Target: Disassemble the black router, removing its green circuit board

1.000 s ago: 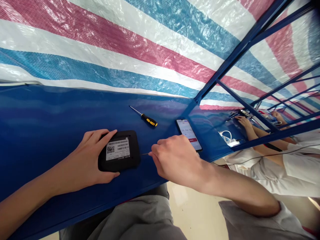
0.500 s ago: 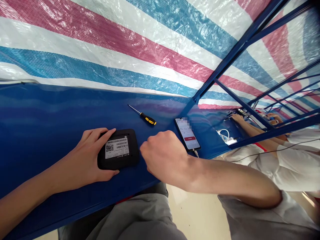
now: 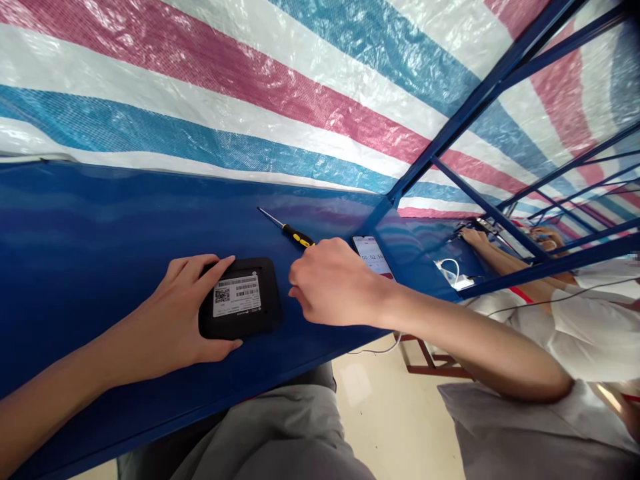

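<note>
Lying label-up — black device [image 3: 237,299] (rounded corners)

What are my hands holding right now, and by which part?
The left hand clasps the black box by its left side, flat on the blue table. The right hand is curled beside the screwdriver; whether it holds anything cannot be told.

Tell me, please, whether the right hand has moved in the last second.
Yes: the right hand has moved from beside the black device towards the screwdriver.
</note>
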The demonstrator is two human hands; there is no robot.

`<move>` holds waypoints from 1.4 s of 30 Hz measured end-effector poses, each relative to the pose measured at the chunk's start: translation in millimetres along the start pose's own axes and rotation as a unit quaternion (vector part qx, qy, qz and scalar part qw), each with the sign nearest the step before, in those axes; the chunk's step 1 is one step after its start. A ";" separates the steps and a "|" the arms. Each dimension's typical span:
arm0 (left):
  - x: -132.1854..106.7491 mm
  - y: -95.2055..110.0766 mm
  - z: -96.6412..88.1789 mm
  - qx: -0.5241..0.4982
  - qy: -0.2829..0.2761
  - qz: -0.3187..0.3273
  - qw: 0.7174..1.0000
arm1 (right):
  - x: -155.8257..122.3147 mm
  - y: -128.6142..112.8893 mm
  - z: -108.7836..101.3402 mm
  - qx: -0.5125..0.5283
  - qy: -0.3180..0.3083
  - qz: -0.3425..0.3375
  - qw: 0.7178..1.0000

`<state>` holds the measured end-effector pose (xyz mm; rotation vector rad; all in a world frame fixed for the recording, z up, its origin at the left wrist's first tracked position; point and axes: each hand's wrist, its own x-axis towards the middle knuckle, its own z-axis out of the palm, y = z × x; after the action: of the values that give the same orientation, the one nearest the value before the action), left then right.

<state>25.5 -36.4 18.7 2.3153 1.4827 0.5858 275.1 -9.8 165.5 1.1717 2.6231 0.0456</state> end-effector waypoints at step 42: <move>-3.3 7.0 -7.9 0.011 -0.036 -0.034 0.999 | -28.7 28.1 107.0 0.401 0.158 0.058 0.900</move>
<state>25.7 -41.8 28.4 2.2683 1.5342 0.4647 341.1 -20.5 72.8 1.6730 2.9273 -0.9912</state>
